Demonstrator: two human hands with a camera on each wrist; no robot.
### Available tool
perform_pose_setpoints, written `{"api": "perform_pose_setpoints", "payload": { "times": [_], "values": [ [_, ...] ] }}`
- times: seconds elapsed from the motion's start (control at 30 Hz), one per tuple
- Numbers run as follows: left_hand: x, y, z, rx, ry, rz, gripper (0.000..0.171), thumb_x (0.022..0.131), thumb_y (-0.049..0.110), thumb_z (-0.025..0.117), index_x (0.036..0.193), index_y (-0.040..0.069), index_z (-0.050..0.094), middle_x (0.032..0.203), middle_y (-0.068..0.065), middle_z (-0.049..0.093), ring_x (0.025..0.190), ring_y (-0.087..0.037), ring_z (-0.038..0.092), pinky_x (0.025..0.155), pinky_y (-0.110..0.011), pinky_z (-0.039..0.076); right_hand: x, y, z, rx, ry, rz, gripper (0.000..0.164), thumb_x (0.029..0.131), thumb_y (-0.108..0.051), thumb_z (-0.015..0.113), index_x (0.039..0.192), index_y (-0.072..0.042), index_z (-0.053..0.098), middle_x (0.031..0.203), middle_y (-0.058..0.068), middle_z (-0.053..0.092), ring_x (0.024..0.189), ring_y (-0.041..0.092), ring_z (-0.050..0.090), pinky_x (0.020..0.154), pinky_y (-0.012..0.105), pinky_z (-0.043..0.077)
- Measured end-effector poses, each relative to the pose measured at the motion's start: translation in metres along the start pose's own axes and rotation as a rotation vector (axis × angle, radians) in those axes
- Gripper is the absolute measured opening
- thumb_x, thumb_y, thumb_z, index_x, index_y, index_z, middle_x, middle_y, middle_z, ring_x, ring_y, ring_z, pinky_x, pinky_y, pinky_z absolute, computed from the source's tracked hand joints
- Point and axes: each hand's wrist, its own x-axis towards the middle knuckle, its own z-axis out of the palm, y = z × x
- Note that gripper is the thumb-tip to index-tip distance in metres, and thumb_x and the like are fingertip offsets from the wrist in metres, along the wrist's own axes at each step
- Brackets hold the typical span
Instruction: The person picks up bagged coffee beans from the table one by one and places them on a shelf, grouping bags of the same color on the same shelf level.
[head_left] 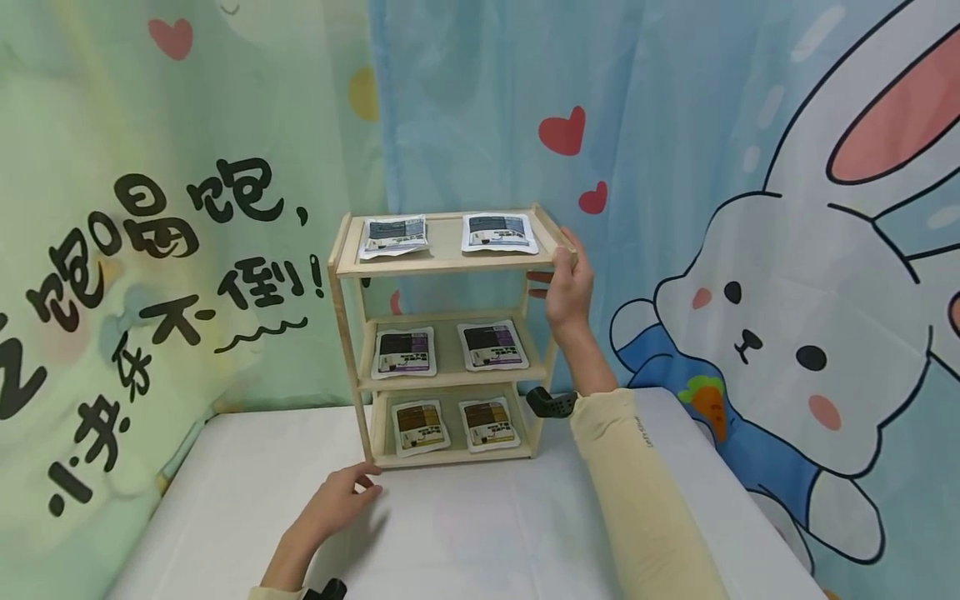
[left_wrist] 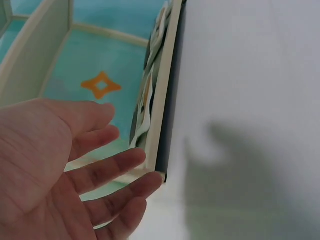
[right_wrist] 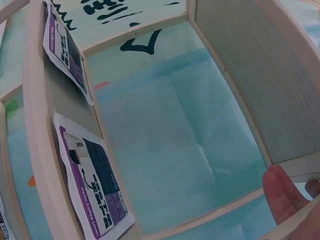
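A light wooden three-tier shelf (head_left: 446,265) stands at the back of a white table (head_left: 487,533). Each tier carries two flat coffee packets, such as one on top (head_left: 498,232) and one in the middle (head_left: 491,345). My right hand (head_left: 567,287) grips the top tier's right front corner, fingers over the rim and thumb (right_wrist: 282,192) underneath. My left hand (head_left: 341,500) lies on the table with straight fingers touching the shelf's bottom left front corner (left_wrist: 162,115). The right wrist view looks into the shelf past a purple packet (right_wrist: 95,185).
A cartoon curtain with a rabbit (head_left: 795,333) and black lettering (head_left: 150,250) hangs right behind the table. A black wrist-camera mount (head_left: 551,404) sits on my right forearm beside the shelf. White tabletop stretches in front of the shelf.
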Motion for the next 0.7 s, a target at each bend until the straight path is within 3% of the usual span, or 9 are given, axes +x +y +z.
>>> {"api": "perform_pose_setpoints", "payload": {
  "times": [0.23, 0.5, 0.7],
  "values": [
    [-0.01, -0.004, -0.022, 0.029, -0.029, -0.073, 0.027, 0.093, 0.015, 0.065, 0.117, 0.003, 0.065, 0.093, -0.005, 0.067, 0.084, -0.022, 0.061, 0.071, -0.042, 0.049, -0.001, 0.001, 0.0, 0.003, 0.009, 0.009, 0.051, 0.103, -0.034, 0.033, 0.15, -0.016, 0.038, 0.123, 0.019, 0.056, 0.09, 0.043, 0.062, 0.063, 0.027, 0.051],
    [-0.013, 0.005, -0.069, 0.172, -0.071, -0.102, 0.033, 0.094, 0.016, 0.063, 0.121, -0.003, 0.061, 0.104, -0.017, 0.066, 0.098, -0.036, 0.062, 0.082, -0.051, 0.048, 0.001, -0.003, -0.005, 0.013, -0.007, 0.008, 0.053, 0.104, -0.032, 0.034, 0.151, -0.008, 0.034, 0.121, 0.02, 0.057, 0.093, 0.033, 0.062, 0.077, 0.03, 0.046],
    [-0.021, 0.008, -0.096, 0.308, -0.046, -0.086, 0.046, 0.093, 0.02, 0.063, 0.131, -0.005, 0.054, 0.122, -0.028, 0.058, 0.11, -0.043, 0.056, 0.088, -0.054, 0.045, -0.008, -0.006, -0.021, -0.035, -0.129, -0.005, 0.054, 0.105, -0.028, 0.038, 0.154, -0.011, 0.025, 0.138, 0.019, 0.046, 0.115, 0.034, 0.052, 0.097, 0.044, 0.038]
  ]
}}
